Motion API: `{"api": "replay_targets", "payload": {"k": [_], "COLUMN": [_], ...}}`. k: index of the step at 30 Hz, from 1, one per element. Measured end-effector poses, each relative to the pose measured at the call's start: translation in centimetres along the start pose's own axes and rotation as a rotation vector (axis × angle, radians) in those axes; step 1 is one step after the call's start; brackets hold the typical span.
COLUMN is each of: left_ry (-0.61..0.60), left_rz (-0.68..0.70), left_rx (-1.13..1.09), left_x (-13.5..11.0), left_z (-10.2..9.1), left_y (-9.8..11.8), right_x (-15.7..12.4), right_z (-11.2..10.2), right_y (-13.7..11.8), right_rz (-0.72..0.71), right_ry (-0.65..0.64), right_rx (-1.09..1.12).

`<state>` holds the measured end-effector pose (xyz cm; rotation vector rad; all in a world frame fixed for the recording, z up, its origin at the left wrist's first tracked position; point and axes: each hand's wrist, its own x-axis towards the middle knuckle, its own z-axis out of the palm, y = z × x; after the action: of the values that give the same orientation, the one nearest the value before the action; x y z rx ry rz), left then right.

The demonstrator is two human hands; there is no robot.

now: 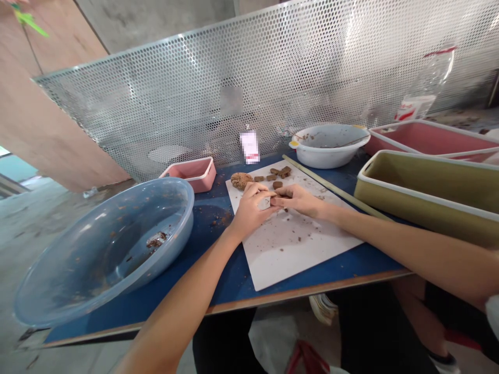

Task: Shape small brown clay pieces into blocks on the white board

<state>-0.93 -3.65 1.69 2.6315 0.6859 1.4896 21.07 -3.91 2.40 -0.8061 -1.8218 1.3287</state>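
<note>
Two bare hands are brought together over the far half of the white board (288, 249), which is laid flat on the blue surface (218, 244). The left hand (251, 205) and the right hand (298, 200) are set fingertip to fingertip. Each grip is drawn narrow and pinched on a small brown piece (281, 197), which is held just above the board and is largely hidden by the fingers.

At the board's far edge a rough brown lump (240, 180) is noted, with several flat brown pieces (278, 174) just beside it. Brown crumbs are scattered across the board.

Left of the board, a large blue basin (105, 249) is stood on the surface, smeared inside and overhanging the near edge. Beyond the board's far left corner a small pink tray (191, 174) is placed. A white bowl (329, 145) is set beyond the board's far right corner. A pale stick (335, 189) is laid along the board's right side. Right of the board, an olive tray (429, 192) is seen, and a red tray (429, 137) behind it.

Behind the board, the surface is closed off by a perforated metal screen (273, 78). A plastic bag (424, 88) is visible at the screen. A concrete floor (31, 223) and a brown panelled wall (39, 114) are seen well to the left of the board.
</note>
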Motion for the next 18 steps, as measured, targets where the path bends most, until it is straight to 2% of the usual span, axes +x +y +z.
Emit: {"api": "replay_targets", "payload": {"k": [2,5,9,12,15,18], "left_ry": [0.008,0.005,-0.027,-0.071,-0.112,-0.122], "left_rz": [-0.014,-0.059,-0.21,-0.373,-0.503,-0.598], "left_rx": [-0.001,-0.025,-0.12,-0.307,-0.476,-0.585], "left_x": [-0.1,-0.2,-0.2,0.1,0.3,0.4], "left_z": [0.1,0.1,-0.2,-0.4,-0.5,-0.5], "left_y": [-0.2,-0.6,-1.1,-1.1,-0.9,-0.9], "right_x": [0.0,0.3,0.9,0.9,0.5,0.3], "right_z": [-0.1,-0.4,-1.1,-1.7,-2.2,-2.5], "right_y": [0.1,1.0,2.3,2.2,1.3,0.6], "right_rz": [-0.026,-0.041,-0.055,-0.115,-0.173,-0.213], "right_ry": [-0.023,-0.008,0.041,0.04,0.013,0.053], "right_rx": [0.026,0.183,0.26,0.141,-0.078,-0.312]}}
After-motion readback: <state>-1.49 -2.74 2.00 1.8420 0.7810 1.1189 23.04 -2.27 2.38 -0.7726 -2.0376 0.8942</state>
